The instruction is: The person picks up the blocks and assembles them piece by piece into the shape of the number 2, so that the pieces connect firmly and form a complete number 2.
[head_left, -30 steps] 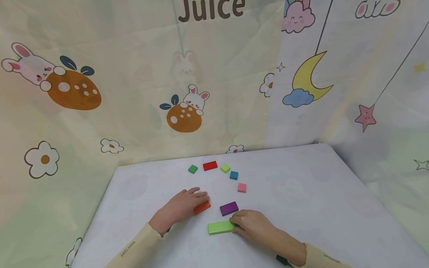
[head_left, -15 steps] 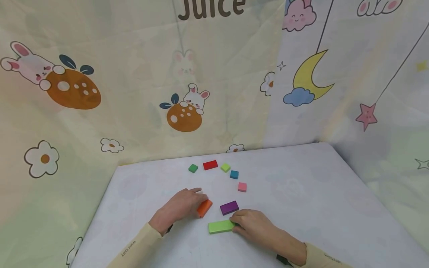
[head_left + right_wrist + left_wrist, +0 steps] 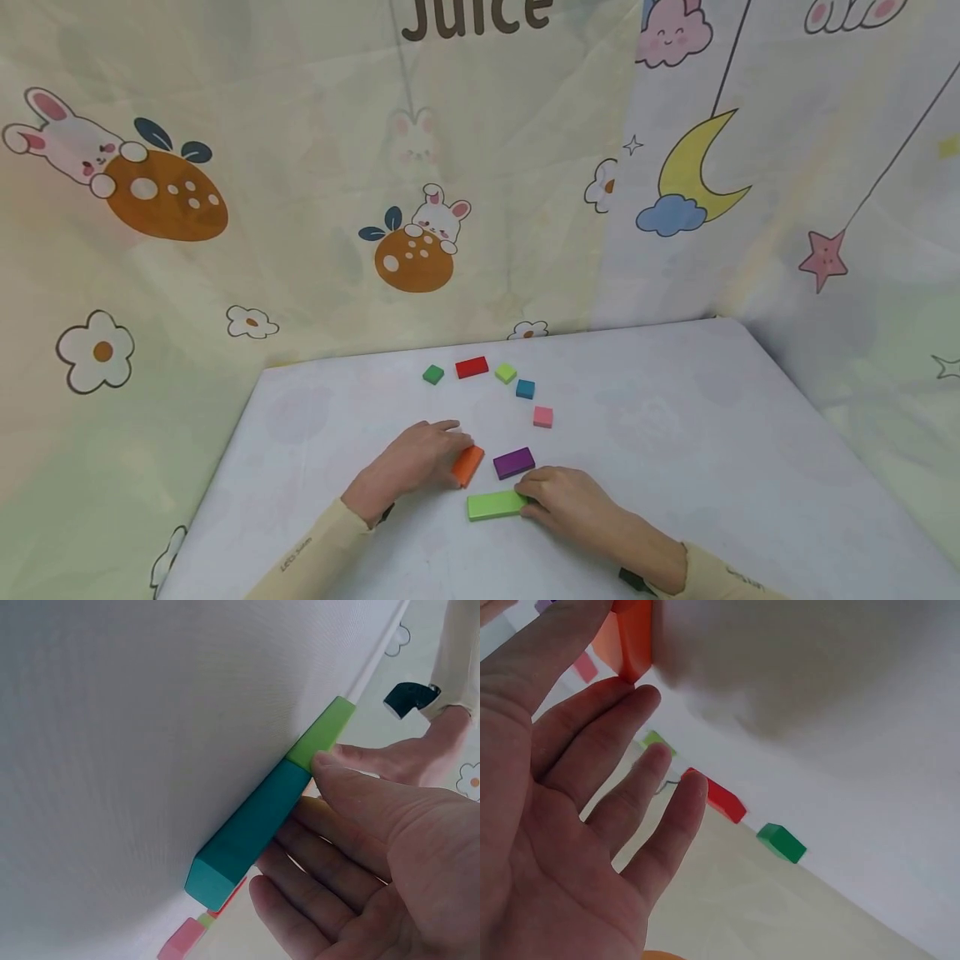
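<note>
My left hand (image 3: 412,461) pinches an orange block (image 3: 468,467) between thumb and fingertips on the white table; in the left wrist view the other fingers are spread. My right hand (image 3: 572,508) holds the right end of a long light green block (image 3: 492,505). In the right wrist view a teal block (image 3: 247,825) lies end to end with that green one, the thumb near their seam; the hand hides it from the head view. Just behind the green block, between the hands, lies a purple block (image 3: 513,463), touched by neither.
Farther back on the table (image 3: 675,433) are a pink block (image 3: 543,417), a blue block (image 3: 525,389), a small yellow-green block (image 3: 506,372), a red block (image 3: 472,367) and a dark green block (image 3: 433,374). A printed cloth (image 3: 300,208) hangs behind the table.
My left hand has turned the orange block to a steeper slant and shifted it right, closer to the purple block. The right hand keeps its place at the green block.
</note>
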`<state>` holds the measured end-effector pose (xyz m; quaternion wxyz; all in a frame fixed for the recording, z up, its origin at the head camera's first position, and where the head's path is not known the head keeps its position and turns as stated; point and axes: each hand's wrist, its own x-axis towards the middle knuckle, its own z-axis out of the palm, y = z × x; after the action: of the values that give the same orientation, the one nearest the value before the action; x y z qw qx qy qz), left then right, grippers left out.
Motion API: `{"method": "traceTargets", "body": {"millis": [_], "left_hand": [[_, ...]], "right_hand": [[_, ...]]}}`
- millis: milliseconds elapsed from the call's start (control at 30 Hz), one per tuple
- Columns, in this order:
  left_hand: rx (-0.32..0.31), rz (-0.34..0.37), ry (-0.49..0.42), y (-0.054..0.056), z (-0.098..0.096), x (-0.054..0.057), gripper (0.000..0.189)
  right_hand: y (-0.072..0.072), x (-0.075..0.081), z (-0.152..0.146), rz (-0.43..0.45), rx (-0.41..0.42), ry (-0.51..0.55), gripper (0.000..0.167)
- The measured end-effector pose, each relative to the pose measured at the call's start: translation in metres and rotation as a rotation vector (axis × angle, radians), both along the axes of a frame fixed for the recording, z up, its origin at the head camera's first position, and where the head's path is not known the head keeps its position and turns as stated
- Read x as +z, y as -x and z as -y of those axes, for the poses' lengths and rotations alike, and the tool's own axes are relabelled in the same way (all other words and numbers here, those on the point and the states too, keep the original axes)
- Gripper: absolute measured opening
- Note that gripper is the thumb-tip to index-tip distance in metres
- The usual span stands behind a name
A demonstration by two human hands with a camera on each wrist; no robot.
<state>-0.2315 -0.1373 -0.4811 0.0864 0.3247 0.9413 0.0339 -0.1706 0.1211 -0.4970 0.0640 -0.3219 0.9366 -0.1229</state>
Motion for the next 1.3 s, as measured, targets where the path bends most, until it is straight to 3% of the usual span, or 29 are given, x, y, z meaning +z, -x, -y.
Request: {"method": "traceTargets", "body": {"millis": [300,1300], "left_hand": [[-0.029,0.016,-0.014,-0.0018,-0.0095,-0.0013,0.051],[-0.096,0.032,-0.033,-0.0016,-0.004,-0.0019,0.052]], "right_hand": [[0.0003,0.0007,0.0001,-0.019,0.007,-0.008,0.031],[-0.0001,0.0005,-0.0013,0.0,0.0,-0.01,0.031]]}}
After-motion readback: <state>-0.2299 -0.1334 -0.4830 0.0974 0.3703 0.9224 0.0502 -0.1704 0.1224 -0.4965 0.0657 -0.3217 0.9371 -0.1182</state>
